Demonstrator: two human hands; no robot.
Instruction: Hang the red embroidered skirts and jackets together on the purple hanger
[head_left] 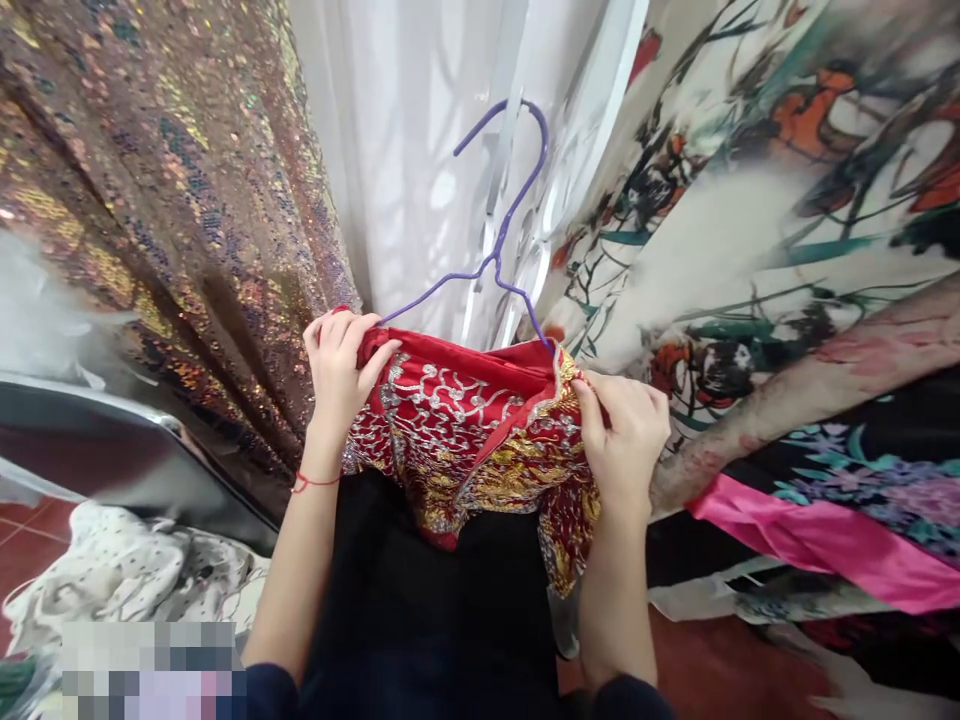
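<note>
Left hand: the left hand (341, 365) is raised in front of the body, its fingers (375, 358) curled shut around the left top edge of a red garment (465, 430). A thin red string (311, 483) is tied around the wrist.
Right hand: the right hand (626, 435) has its fingers (589, 410) closed on the right top edge of the same garment, pinching the gold-trimmed cloth.
Garment: red cloth with silver and gold embroidery, stretched between both hands at the middle of the view; its lower part hangs bunched over a black cloth (427, 600) below.
Hanger: a purple hanger (499, 240) rises from the garment's top edge. Its two shoulders run down into the cloth near each hand, and its hook points up in front of a white curtain (405, 150). Whether the hook rests on anything cannot be told.
Left side: a sequined fabric (165, 200) in brown and gold hangs just beside the curtain. Below it lies a shiny dark surface (112, 450), and further down a white spotted cloth (127, 570).
Right side: a large floral printed fabric (750, 200) hangs close behind the right hand. Under it are a dark flowered cloth (862, 470) and a bright pink band (810, 540).
Floor: reddish tiles (30, 540) show at the lower left.
</note>
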